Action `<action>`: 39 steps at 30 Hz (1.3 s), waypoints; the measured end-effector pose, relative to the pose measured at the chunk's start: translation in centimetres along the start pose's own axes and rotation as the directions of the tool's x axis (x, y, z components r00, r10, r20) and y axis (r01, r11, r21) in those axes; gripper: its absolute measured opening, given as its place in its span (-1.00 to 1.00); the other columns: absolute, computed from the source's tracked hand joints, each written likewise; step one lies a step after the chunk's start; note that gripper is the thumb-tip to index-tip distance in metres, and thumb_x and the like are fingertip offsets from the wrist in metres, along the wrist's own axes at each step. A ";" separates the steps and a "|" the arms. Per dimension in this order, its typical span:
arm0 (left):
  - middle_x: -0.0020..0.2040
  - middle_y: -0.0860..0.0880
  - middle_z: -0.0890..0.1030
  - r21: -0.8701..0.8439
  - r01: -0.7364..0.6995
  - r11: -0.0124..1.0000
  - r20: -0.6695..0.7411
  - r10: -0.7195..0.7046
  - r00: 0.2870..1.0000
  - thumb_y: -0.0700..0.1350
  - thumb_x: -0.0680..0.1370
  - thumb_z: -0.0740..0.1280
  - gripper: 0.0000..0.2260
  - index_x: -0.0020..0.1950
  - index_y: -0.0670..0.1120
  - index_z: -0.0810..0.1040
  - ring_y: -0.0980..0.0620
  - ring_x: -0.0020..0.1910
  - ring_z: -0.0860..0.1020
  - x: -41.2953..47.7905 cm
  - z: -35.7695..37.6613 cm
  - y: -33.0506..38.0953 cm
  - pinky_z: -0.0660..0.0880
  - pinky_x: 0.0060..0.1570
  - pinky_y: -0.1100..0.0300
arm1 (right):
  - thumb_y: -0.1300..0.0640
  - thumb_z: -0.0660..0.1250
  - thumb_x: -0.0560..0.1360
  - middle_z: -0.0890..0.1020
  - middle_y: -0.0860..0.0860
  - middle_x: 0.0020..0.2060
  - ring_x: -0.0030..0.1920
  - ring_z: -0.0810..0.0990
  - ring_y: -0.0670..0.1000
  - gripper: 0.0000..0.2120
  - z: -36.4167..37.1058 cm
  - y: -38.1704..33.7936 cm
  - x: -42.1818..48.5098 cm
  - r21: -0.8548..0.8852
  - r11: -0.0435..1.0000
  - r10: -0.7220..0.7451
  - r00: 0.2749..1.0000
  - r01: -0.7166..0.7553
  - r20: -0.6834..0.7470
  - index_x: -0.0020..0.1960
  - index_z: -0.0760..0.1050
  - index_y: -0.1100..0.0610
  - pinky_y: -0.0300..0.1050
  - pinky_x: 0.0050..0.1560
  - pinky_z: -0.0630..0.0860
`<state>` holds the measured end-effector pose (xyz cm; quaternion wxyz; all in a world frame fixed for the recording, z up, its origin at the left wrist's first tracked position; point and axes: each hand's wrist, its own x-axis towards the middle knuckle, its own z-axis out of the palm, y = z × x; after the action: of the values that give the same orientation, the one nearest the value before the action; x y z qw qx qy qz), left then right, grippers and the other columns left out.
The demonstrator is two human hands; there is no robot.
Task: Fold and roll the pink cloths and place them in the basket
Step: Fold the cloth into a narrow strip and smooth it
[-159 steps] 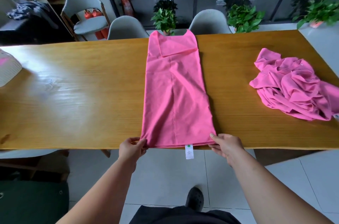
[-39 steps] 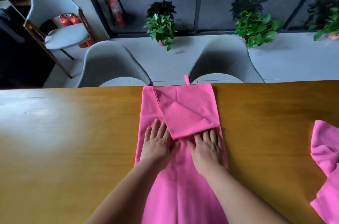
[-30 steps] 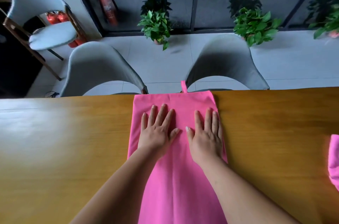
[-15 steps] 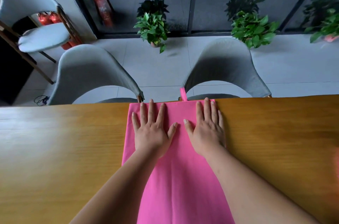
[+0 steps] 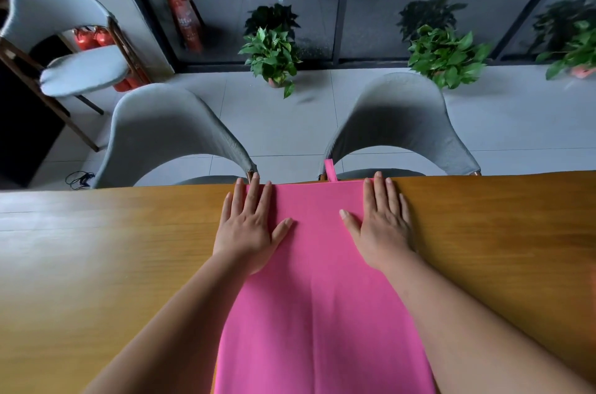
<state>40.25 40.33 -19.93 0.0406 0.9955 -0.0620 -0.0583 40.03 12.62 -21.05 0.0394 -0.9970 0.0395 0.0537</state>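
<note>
Both hands flat w/ straight fingers, gripping nothing: left hand (image 5: 246, 227) & right hand (image 5: 382, 224) press pink cloth (image 5: 317, 290) at table (image 5: 96, 264) far edge.

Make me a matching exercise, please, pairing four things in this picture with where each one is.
Things:
1 left hand
2 right hand
3 loop
4 pink cloth

Places:
A spread flat on the wooden table
B pressing the cloth's far right corner
C sticking out past the table's far edge
D pressing the cloth's far left corner

Pairs: 1-D, 2-B, 3-C, 4-A
</note>
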 end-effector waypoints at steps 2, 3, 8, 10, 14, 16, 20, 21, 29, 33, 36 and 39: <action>0.71 -0.02 -0.27 0.027 0.007 1.000 0.046 -0.009 0.999 0.54 0.57 -0.23 -0.11 0.73 0.00 -0.15 -0.12 0.68 -0.32 0.6 -0.6 -0.3 -0.16 0.65 -0.16 | -0.47 -0.38 0.53 -0.30 0.04 0.68 0.67 -0.32 0.05 -0.07 -0.7 0.4 0.8 -0.002 1.000 0.010 0.999 -0.010 0.047 0.71 -0.22 0.10 0.12 0.66 -0.18; 0.72 -0.03 -0.27 0.024 0.026 0.999 0.033 -0.027 0.999 0.53 0.58 -0.21 -0.12 0.73 -0.01 -0.15 -0.12 0.68 -0.32 0.5 -0.8 -0.2 -0.15 0.65 -0.17 | -0.46 -0.38 0.54 -0.29 0.05 0.68 0.67 -0.31 0.05 -0.07 -1.2 0.4 0.6 0.003 1.000 0.021 0.999 -0.021 0.031 0.71 -0.21 0.11 0.13 0.66 -0.16; 0.73 -0.08 -0.15 -0.055 0.018 0.998 -0.104 -0.024 0.994 0.43 0.66 -0.07 -0.18 0.73 -0.11 -0.06 -0.09 0.69 -0.26 -4.1 0.4 1.3 -0.05 0.66 -0.15 | -0.42 -0.22 0.65 -0.16 0.07 0.70 0.69 -0.21 0.06 -0.16 -0.5 -0.7 -5.0 0.019 0.992 -0.123 0.987 0.125 -0.099 0.71 -0.09 0.14 0.17 0.66 -0.02; 0.73 -0.06 -0.14 -0.020 0.007 1.000 -0.075 -0.009 0.997 0.45 0.66 -0.08 -0.17 0.73 -0.09 -0.07 -0.06 0.69 -0.26 -5.3 0.9 0.9 -0.06 0.66 -0.15 | -0.43 -0.19 0.65 -0.15 0.05 0.70 0.69 -0.20 0.03 -0.15 0.2 0.1 -5.8 0.008 0.991 -0.130 0.989 0.131 -0.072 0.71 -0.08 0.13 0.17 0.65 0.00; 0.72 -0.07 -0.19 0.018 0.012 1.000 0.005 -0.012 1.000 0.49 0.63 -0.14 -0.13 0.73 -0.10 -0.10 -0.07 0.68 -0.29 -4.3 0.3 0.5 -0.11 0.66 -0.17 | -0.47 -0.27 0.61 -0.24 0.05 0.69 0.67 -0.29 0.02 -0.11 0.2 0.2 -4.8 -0.051 0.993 -0.107 0.994 0.107 -0.006 0.71 -0.19 0.12 0.15 0.66 -0.10; 0.71 -0.09 -0.27 0.066 0.015 0.998 0.093 -0.021 0.995 0.51 0.60 -0.22 -0.10 0.73 -0.10 -0.15 -0.09 0.67 -0.34 -4.0 -0.5 0.3 -0.19 0.65 -0.17 | -0.48 -0.39 0.56 -0.30 0.04 0.67 0.66 -0.33 0.02 -0.07 -0.4 0.3 -4.5 -0.077 0.992 -0.093 0.994 0.096 0.050 0.71 -0.20 0.12 0.14 0.66 -0.16; 0.71 -0.13 -0.24 -0.018 0.021 1.000 0.016 -0.021 1.000 0.43 0.66 -0.15 -0.17 0.73 -0.12 -0.13 -0.11 0.68 -0.32 -8.0 -1.3 1.9 -0.14 0.66 -0.15 | -0.45 -0.33 0.60 -0.22 0.07 0.69 0.67 -0.30 0.06 -0.09 -2.1 -0.6 -7.9 0.000 0.998 -0.056 0.998 0.056 0.000 0.71 -0.13 0.15 0.18 0.66 -0.07; 0.72 -0.12 -0.21 -0.050 -0.003 0.999 0.000 0.003 1.000 0.41 0.67 -0.11 -0.19 0.73 -0.12 -0.12 -0.10 0.68 -0.29 -10.2 -0.8 2.8 -0.12 0.66 -0.14 | -0.44 -0.27 0.62 -0.19 0.08 0.70 0.68 -0.27 0.07 -0.12 -1.8 -1.3 -9.9 0.007 0.996 -0.087 0.996 0.087 -0.012 0.71 -0.12 0.15 0.19 0.66 -0.05; 0.73 -0.11 -0.11 -0.002 0.019 1.000 0.008 -0.019 1.000 0.42 0.65 -0.02 -0.18 0.73 -0.09 -0.04 -0.11 0.70 -0.23 -15.7 1.3 3.1 0.00 0.65 -0.16 | -0.40 -0.07 0.64 -0.13 0.06 0.70 0.69 -0.19 0.07 -0.17 0.6 -0.9 -14.9 -0.019 0.995 -0.099 0.995 0.098 -0.020 0.72 -0.06 0.10 0.17 0.65 0.03; 0.72 -0.12 -0.19 0.007 0.019 1.000 0.066 -0.020 0.998 0.44 0.65 -0.09 -0.16 0.73 -0.10 -0.09 -0.11 0.68 -0.29 -15.2 1.4 3.3 -0.07 0.66 -0.16 | -0.42 -0.17 0.62 -0.19 0.06 0.70 0.68 -0.26 0.07 -0.15 0.7 -0.9 -14.4 -0.041 0.994 -0.100 0.994 0.102 0.044 0.72 -0.10 0.10 0.16 0.66 -0.05; 0.71 -0.14 -0.22 -0.011 0.026 1.000 0.081 -0.025 0.996 0.43 0.66 -0.11 -0.17 0.73 -0.12 -0.11 -0.12 0.68 -0.32 -15.9 0.8 3.0 -0.08 0.66 -0.17 | -0.42 -0.17 0.63 -0.20 0.07 0.69 0.68 -0.27 0.08 -0.15 -0.3 -0.7 -15.6 -0.027 0.992 -0.123 0.991 0.125 0.055 0.72 -0.06 0.12 0.17 0.66 -0.07; 0.72 -0.15 -0.18 -0.075 -0.002 0.997 0.009 0.003 1.000 0.34 0.70 -0.03 -0.23 0.73 -0.14 -0.09 -0.15 0.69 -0.24 -19.7 0.6 3.7 -0.01 0.65 -0.19 | -0.35 -0.05 0.66 -0.12 0.08 0.70 0.69 -0.19 0.10 -0.20 -1.1 -1.2 -20.6 -0.001 0.994 -0.106 0.994 0.106 -0.021 0.71 -0.01 0.15 0.22 0.64 0.04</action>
<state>20.33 39.13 -17.97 0.0777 0.9930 -0.0613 -0.0650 19.83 15.22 -17.63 0.0419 -0.9982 -0.0131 0.0412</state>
